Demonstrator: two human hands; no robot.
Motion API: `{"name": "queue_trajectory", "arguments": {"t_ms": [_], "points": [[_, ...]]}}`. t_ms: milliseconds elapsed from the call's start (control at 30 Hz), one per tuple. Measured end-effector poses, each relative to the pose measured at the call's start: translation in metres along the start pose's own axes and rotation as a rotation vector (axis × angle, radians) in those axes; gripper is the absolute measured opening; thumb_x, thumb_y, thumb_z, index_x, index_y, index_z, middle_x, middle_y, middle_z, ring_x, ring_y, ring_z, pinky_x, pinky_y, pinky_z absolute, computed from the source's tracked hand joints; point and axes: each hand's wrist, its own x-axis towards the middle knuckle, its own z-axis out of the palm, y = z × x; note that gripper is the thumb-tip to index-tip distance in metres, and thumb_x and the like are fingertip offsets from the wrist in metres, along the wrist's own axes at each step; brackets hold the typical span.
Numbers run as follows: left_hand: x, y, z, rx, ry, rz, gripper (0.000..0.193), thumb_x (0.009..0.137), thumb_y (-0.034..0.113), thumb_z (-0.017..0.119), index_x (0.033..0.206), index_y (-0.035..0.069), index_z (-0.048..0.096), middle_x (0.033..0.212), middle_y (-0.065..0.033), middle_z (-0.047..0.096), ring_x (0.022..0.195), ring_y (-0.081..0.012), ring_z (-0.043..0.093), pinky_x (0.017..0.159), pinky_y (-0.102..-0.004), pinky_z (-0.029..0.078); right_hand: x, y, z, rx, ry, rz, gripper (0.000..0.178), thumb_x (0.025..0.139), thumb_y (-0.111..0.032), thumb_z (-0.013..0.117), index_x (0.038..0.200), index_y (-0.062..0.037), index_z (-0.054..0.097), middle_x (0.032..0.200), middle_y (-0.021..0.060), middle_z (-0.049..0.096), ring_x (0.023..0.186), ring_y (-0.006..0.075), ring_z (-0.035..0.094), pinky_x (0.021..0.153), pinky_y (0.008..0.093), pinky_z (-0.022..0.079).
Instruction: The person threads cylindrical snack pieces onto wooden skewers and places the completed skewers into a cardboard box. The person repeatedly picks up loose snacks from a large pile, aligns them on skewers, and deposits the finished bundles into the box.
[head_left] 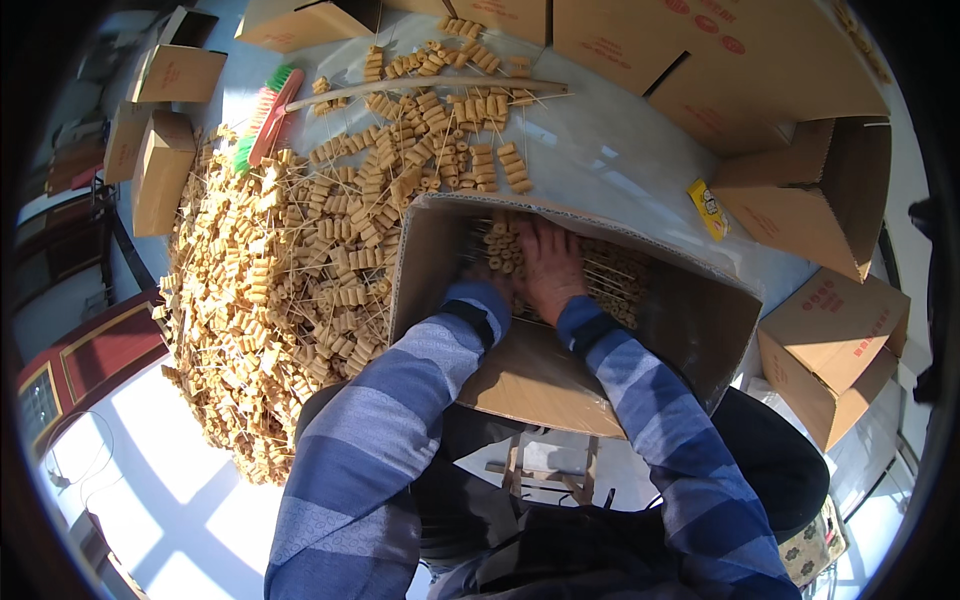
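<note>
Both of my hands are down inside an open cardboard box that stands between my knees. My right hand lies with its fingers stretched over skewers of tan rolls packed in the box. Beside it, close to the box's left wall, my left hand is in shadow, and its fingers are mostly hidden. More packed skewers lie right of my right hand, their thin sticks showing. A large heap of loose skewered rolls spreads on the floor to the left of the box and beyond it.
A broom head with green and red bristles rests on the heap, its long handle lying across the skewers. Cardboard boxes stand at the far side, the left and the right. A small yellow packet lies beyond my box.
</note>
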Motion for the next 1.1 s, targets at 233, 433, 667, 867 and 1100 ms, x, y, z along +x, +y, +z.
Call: {"name": "queue_trajectory", "arguments": {"t_ms": [233, 433, 667, 867, 1100], "points": [[-0.004, 0.007, -0.012, 0.021, -0.047, 0.038, 0.040, 0.099, 0.023, 0.043, 0.131, 0.005, 0.057, 0.140, -0.0232, 0.050, 0.134, -0.0399, 0.044, 0.108, -0.0514, 0.038, 0.010, 0.011, 0.005, 0.038, -0.093, -0.039, 0.088, 0.074, -0.027, 0.076, 0.148, -0.0051, 0.032, 0.146, 0.0201, 0.038, 0.138, 0.0374, 0.035, 0.114, 0.0526, 0.030], [0.001, 0.015, 0.005, 0.230, 0.044, 0.028, 0.041, 0.097, 0.020, 0.041, 0.132, 0.005, 0.057, 0.137, -0.0226, 0.053, 0.135, -0.0419, 0.042, 0.112, -0.0559, 0.030, 0.015, 0.002, 0.010, 0.043, -0.098, -0.016, 0.091, 0.073, -0.026, 0.078, 0.149, -0.0052, 0.032, 0.145, 0.0196, 0.040, 0.137, 0.0372, 0.036, 0.113, 0.0521, 0.031], [0.007, 0.003, 0.015, 0.079, 0.077, 0.023, 0.038, 0.098, 0.019, 0.040, 0.128, 0.006, 0.059, 0.137, -0.0220, 0.054, 0.136, -0.0429, 0.039, 0.115, -0.0546, 0.026, 0.019, 0.022, -0.002, 0.161, -0.330, -0.047, 0.089, 0.078, -0.034, 0.077, 0.149, -0.0039, 0.033, 0.146, 0.0230, 0.042, 0.137, 0.0413, 0.039, 0.114, 0.0524, 0.033], [0.001, 0.007, 0.010, 0.117, 0.046, 0.020, 0.039, 0.098, 0.021, 0.040, 0.130, 0.011, 0.061, 0.141, -0.0197, 0.051, 0.137, -0.0414, 0.037, 0.113, -0.0554, 0.025, 0.022, 0.030, -0.003, 0.352, -0.337, -0.062, 0.091, 0.079, -0.036, 0.078, 0.151, -0.0037, 0.033, 0.148, 0.0247, 0.041, 0.138, 0.0441, 0.038, 0.115, 0.0501, 0.033], [0.001, 0.011, 0.004, 0.204, 0.052, 0.019, 0.040, 0.097, 0.021, 0.043, 0.129, 0.008, 0.063, 0.137, -0.0211, 0.054, 0.133, -0.0394, 0.041, 0.110, -0.0529, 0.028, 0.016, 0.024, -0.004, 0.283, -0.309, -0.008, 0.085, 0.082, -0.035, 0.076, 0.150, -0.0079, 0.034, 0.148, 0.0220, 0.043, 0.138, 0.0419, 0.039, 0.115, 0.0508, 0.033]]}}
